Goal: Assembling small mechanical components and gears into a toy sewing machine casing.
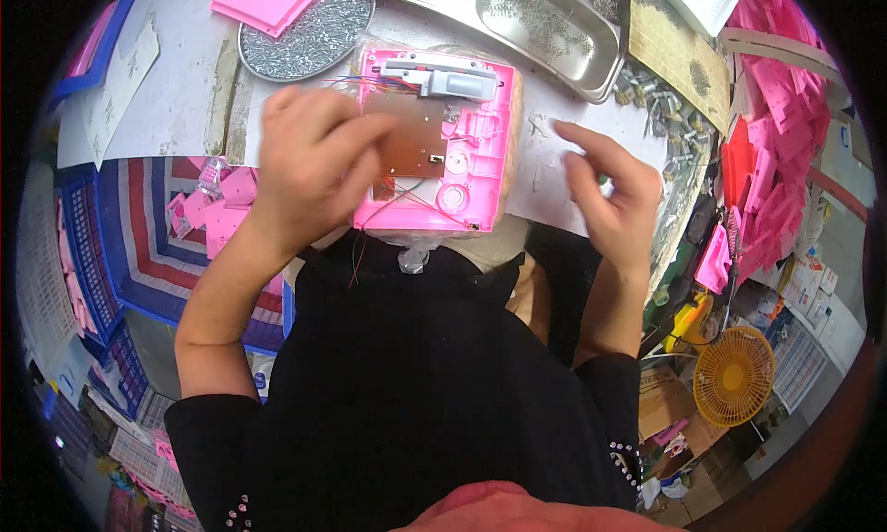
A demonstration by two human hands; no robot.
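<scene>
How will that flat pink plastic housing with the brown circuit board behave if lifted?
The flat pink plastic housing is probably stiff and light, being a thin moulded shell. The thin loose wires trailing from its brown circuit board look floppy and could snag. The left hand rests on it.

the pink plastic housing (pixel 434 139) lies at the desk's (pixel 185 79) near edge, in front of the person, with a brown circuit board (pixel 416 135) on it. the left hand (pixel 314 167) rests on its left side; the right hand (pixel 614 195) hovers to its right. behind it sit a round dish of screws (pixel 305 38) and, further right, a steel compartment tray (pixel 517 19).
</scene>
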